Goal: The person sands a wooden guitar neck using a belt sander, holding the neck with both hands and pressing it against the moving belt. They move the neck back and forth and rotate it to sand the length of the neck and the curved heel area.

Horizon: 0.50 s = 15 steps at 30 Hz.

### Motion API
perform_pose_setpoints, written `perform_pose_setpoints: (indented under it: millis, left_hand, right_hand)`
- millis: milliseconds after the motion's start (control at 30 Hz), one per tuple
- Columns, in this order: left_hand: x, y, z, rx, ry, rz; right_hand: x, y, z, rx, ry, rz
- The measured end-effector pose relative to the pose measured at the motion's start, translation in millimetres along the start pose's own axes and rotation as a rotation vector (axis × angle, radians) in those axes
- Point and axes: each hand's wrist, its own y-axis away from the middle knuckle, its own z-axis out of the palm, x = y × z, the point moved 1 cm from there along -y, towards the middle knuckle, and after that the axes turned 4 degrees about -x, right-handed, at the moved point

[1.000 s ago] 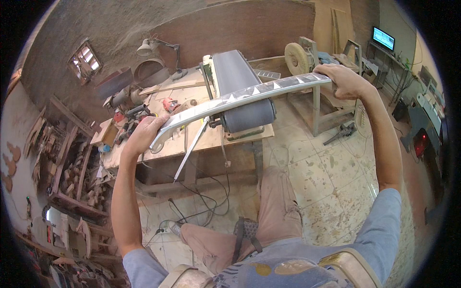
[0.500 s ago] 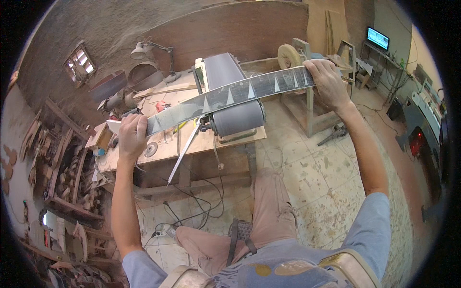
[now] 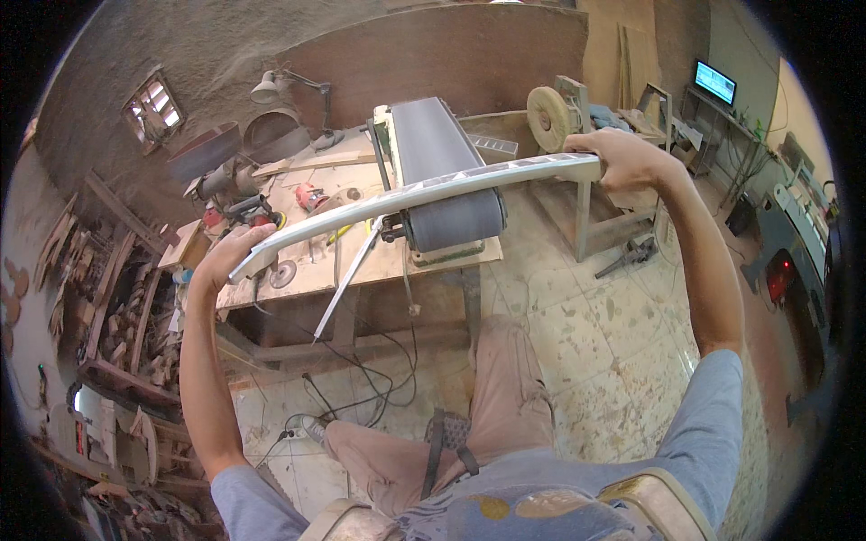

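Note:
My left hand [image 3: 225,257] and my right hand [image 3: 631,162] grip opposite ends of a long, slightly curved strip [image 3: 406,195] with a pale edge and a dark-and-white patterned face. The strip lies crosswise over a belt sander [image 3: 428,140] near its front roller [image 3: 456,222], held almost edge-on to the camera; I cannot tell whether it touches the belt. Both hands have their fingers closed around it. The sander stands on a plywood workbench [image 3: 244,320], where a thin pale straightedge [image 3: 347,284] leans down from beside the roller.
Power tools [image 3: 248,212], a red tool [image 3: 311,198] and a lamp [image 3: 266,88] occupy the bench's left side. A wheel machine [image 3: 546,119] on a wooden stand is at right, with a monitor [image 3: 714,81] behind. Cables [image 3: 379,379] lie on the floor. Wood scraps [image 3: 117,307] fill the left side.
The strip's broad patterned face turned toward the camera half a second ago and has now tilted back edge-on. My left hand has moved down and leftward with its end; my right hand shifted slightly.

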Motion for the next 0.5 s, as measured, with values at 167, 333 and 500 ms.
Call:
perform_pose_setpoints:
  millis: [167, 333, 500]
  left_hand:
    - [-26, -5, -5, 0.269, -0.305, 0.348]
    - [-18, 5, 11, 0.679, -0.674, 0.728]
    - [-34, 5, -2, 0.558, -0.439, 0.537]
  right_hand:
    - [-7, -12, 47, 0.527, 0.251, -0.078]
    - [-14, -37, 75, 0.931, 0.396, -0.014]
    - [-22, -38, 68, 0.768, 0.36, -0.061]
